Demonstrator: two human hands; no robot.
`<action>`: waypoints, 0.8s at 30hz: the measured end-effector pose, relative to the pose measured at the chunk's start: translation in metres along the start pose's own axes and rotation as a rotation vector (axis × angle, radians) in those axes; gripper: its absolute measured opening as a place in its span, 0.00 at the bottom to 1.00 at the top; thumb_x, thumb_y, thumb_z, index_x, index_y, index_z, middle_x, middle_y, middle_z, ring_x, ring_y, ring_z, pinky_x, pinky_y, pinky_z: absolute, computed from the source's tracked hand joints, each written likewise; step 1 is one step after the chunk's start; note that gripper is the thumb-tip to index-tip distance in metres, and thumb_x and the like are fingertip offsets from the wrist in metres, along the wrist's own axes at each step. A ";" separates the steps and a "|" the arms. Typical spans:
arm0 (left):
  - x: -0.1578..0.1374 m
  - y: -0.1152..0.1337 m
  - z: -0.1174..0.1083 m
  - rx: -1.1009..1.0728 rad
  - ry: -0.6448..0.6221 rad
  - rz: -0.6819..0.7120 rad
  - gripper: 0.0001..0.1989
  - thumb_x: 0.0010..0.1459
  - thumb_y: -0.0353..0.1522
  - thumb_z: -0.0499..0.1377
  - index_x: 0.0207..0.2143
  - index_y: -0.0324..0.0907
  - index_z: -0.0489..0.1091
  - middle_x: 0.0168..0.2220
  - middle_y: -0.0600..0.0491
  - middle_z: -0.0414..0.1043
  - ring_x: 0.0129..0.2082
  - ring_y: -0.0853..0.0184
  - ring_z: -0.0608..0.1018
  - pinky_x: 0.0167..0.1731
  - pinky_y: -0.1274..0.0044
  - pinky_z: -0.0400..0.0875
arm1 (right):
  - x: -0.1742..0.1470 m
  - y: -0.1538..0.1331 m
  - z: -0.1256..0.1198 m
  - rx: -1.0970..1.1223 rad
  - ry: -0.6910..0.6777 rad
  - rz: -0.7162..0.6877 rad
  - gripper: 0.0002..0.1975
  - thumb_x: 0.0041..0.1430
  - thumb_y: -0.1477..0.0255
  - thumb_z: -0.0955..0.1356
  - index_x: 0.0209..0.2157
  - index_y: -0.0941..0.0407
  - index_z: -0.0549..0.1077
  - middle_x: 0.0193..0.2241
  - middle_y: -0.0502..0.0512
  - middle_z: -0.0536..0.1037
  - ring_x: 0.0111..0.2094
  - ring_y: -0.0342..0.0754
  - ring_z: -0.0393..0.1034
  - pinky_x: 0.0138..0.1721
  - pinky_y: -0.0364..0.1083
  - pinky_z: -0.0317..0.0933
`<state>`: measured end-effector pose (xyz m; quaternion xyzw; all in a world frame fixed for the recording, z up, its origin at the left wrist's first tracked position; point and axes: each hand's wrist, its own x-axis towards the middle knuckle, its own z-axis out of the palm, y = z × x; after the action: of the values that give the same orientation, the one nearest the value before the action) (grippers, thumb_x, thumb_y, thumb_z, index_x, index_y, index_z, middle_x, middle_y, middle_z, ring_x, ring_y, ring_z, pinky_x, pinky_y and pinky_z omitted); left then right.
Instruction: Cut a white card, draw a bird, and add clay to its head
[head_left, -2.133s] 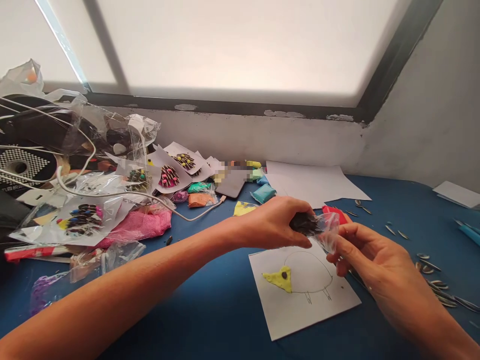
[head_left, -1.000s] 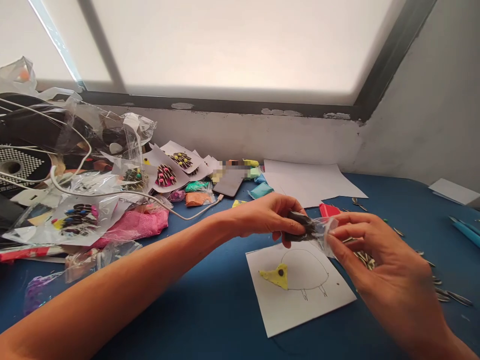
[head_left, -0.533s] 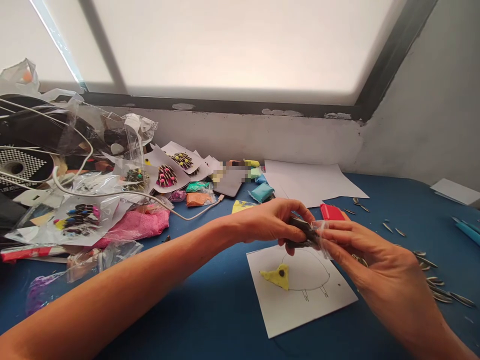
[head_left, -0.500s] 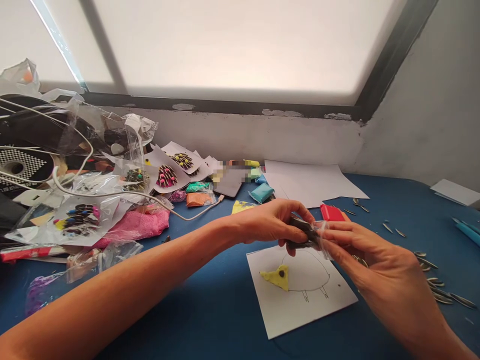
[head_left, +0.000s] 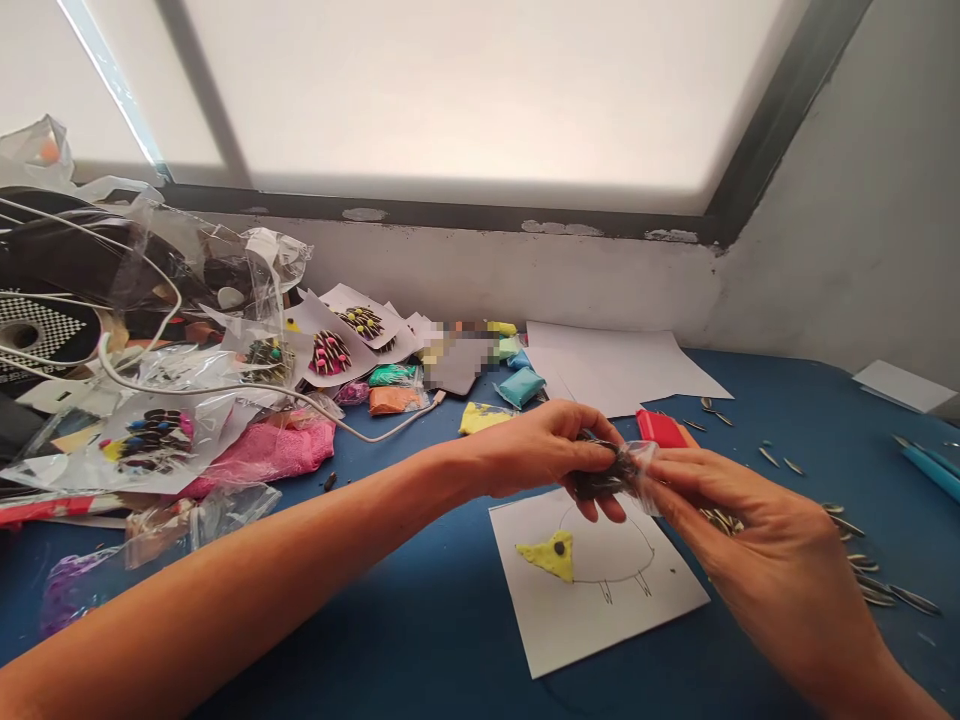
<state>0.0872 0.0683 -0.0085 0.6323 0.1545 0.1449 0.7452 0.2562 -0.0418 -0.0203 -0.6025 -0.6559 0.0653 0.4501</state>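
Note:
A small clear bag of black modelling clay [head_left: 600, 478] is held between my two hands above a white card. My left hand [head_left: 544, 452] is closed around the clay end, with its thumb on top and fingertips showing below. At the bag's clear plastic end, the fingers of my right hand [head_left: 780, 550] pinch the film. Below lies the white card [head_left: 540, 630] with a pencilled rounded body and two legs. A yellow clay head [head_left: 547, 556] with a dark eye is on the card's left part. My hands hide the top of the drawing.
Striped sunflower seeds [head_left: 874, 580] lie scattered at the right. A red clay packet [head_left: 660, 428] is behind my right hand. Blue [head_left: 521, 387] and orange [head_left: 396, 400] packets, a white cable [head_left: 300, 388] and finished seed pictures [head_left: 330, 352] crowd the left and back.
My fingers have shifted slightly on the bag, and more of my left fingertips show beneath it. The whole view has moved a little.

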 end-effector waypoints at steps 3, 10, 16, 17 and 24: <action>-0.001 0.000 0.000 0.059 0.011 0.011 0.09 0.64 0.23 0.52 0.46 0.37 0.63 0.28 0.51 0.75 0.26 0.70 0.79 0.27 0.79 0.69 | 0.000 0.001 0.001 -0.049 0.002 -0.049 0.08 0.57 0.64 0.71 0.36 0.48 0.83 0.39 0.49 0.85 0.48 0.57 0.77 0.55 0.54 0.67; 0.000 -0.002 0.003 0.008 0.055 0.006 0.10 0.62 0.34 0.61 0.34 0.37 0.65 0.26 0.52 0.74 0.26 0.71 0.78 0.30 0.77 0.72 | -0.001 0.004 0.001 -0.092 0.053 -0.183 0.07 0.59 0.65 0.70 0.35 0.50 0.81 0.36 0.49 0.84 0.43 0.52 0.79 0.47 0.48 0.72; 0.003 -0.009 0.000 -0.009 0.030 0.010 0.26 0.46 0.50 0.69 0.29 0.36 0.68 0.25 0.51 0.74 0.24 0.71 0.78 0.27 0.79 0.70 | 0.000 0.004 0.002 -0.143 0.024 -0.231 0.09 0.61 0.65 0.69 0.31 0.51 0.80 0.33 0.50 0.84 0.39 0.50 0.80 0.48 0.49 0.70; 0.003 -0.010 0.000 -0.014 0.024 0.013 0.26 0.47 0.50 0.69 0.29 0.35 0.69 0.25 0.51 0.74 0.25 0.71 0.78 0.27 0.79 0.70 | 0.000 0.003 0.002 -0.147 0.027 -0.232 0.09 0.61 0.64 0.69 0.31 0.51 0.80 0.33 0.50 0.84 0.39 0.50 0.79 0.48 0.48 0.70; 0.002 -0.008 0.003 -0.054 0.076 0.005 0.24 0.48 0.48 0.69 0.29 0.35 0.68 0.25 0.52 0.74 0.24 0.70 0.78 0.25 0.80 0.69 | 0.001 -0.001 0.004 -0.168 0.054 -0.221 0.08 0.60 0.65 0.68 0.31 0.51 0.80 0.33 0.50 0.84 0.38 0.49 0.79 0.37 0.44 0.72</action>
<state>0.0904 0.0652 -0.0163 0.6063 0.1771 0.1750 0.7552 0.2528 -0.0392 -0.0217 -0.5635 -0.7090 -0.0561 0.4202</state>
